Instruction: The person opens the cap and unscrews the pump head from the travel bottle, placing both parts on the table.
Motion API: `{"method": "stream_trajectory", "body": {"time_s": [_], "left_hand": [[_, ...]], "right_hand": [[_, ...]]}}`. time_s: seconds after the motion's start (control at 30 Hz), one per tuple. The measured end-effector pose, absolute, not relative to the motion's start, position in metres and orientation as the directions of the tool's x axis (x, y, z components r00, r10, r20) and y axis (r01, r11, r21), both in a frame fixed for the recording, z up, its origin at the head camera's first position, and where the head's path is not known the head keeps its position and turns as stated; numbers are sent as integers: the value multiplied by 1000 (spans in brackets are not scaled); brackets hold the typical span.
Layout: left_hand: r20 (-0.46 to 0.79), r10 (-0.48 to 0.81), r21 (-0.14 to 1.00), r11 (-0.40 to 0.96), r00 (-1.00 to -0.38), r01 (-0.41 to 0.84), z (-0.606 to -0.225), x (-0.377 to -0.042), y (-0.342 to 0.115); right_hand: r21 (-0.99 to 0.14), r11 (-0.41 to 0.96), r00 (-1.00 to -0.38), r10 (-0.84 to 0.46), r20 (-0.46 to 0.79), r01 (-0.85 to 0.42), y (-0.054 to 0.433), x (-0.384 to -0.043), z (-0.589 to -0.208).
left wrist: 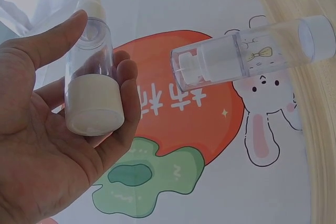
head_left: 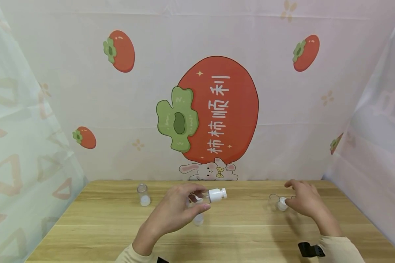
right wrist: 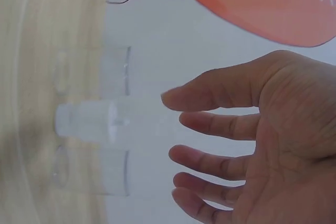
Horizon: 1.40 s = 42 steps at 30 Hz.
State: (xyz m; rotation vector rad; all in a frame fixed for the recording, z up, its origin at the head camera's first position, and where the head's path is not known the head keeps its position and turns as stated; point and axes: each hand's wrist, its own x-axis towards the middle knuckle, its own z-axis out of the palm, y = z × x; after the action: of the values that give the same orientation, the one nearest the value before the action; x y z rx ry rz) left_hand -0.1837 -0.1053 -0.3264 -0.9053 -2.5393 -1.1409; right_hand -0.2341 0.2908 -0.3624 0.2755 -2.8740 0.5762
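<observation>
Wearing pale-cream fabric long sleeves [head_left: 340, 252], ending behind L hand [head_left: 177, 206] & R hand [head_left: 304, 201]. Also wearing blk wrist strap [head_left: 312, 250] behind R hand; behind L, showing only blk angular bit [head_left: 162, 260].

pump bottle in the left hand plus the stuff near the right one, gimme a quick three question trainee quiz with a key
1. Multiple choice: in the head view, the white pump end of the bottle in the left hand points A) left, B) right, C) straight down.
2. True or false: the right hand is holding nothing.
3. Count: in the right wrist view, how many clear cylinders flank the white piece?

Key: 1. B; 2. True; 3. Two, one on each side.
</observation>
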Motion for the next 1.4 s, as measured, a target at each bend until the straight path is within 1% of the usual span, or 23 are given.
{"method": "stream_trajectory", "body": {"time_s": [0.2, 0.33, 0.5, 0.73, 0.97, 1.17, 1.4], "left_hand": [[433, 447, 595, 511, -783, 620, -326, -184, -105], [442, 448, 585, 513, -778, 628, -326, -183, -105], [449, 443, 586, 510, -776, 630, -326, -183, -105], [457, 437, 580, 515, -775, 632, -326, -183, -104], [477, 438, 570, 506, -762, 647, -325, -182, -103], [476, 443, 570, 503, -760, 649, -325, -181, -101], [504, 442, 537, 513, -742, 670, -324, -179, -98]], "right_hand": [[-360, 906, -960, -142, 243, -225, 279, -228, -352], [-369, 892, -946, -161, 281, -262, 270, -225, -346], [-420, 852, -932, -190, 309, -313, 261, -221, -340], [-480, 803, -919, -201, 339, -353, 249, -217, -334], [-546, 737, -905, -221, 362, -399, 237, -210, -328], [-572, 676, -877, -260, 404, -464, 228, -206, -326], [-619, 587, -850, -310, 425, -523, 215, -202, -326]]}}
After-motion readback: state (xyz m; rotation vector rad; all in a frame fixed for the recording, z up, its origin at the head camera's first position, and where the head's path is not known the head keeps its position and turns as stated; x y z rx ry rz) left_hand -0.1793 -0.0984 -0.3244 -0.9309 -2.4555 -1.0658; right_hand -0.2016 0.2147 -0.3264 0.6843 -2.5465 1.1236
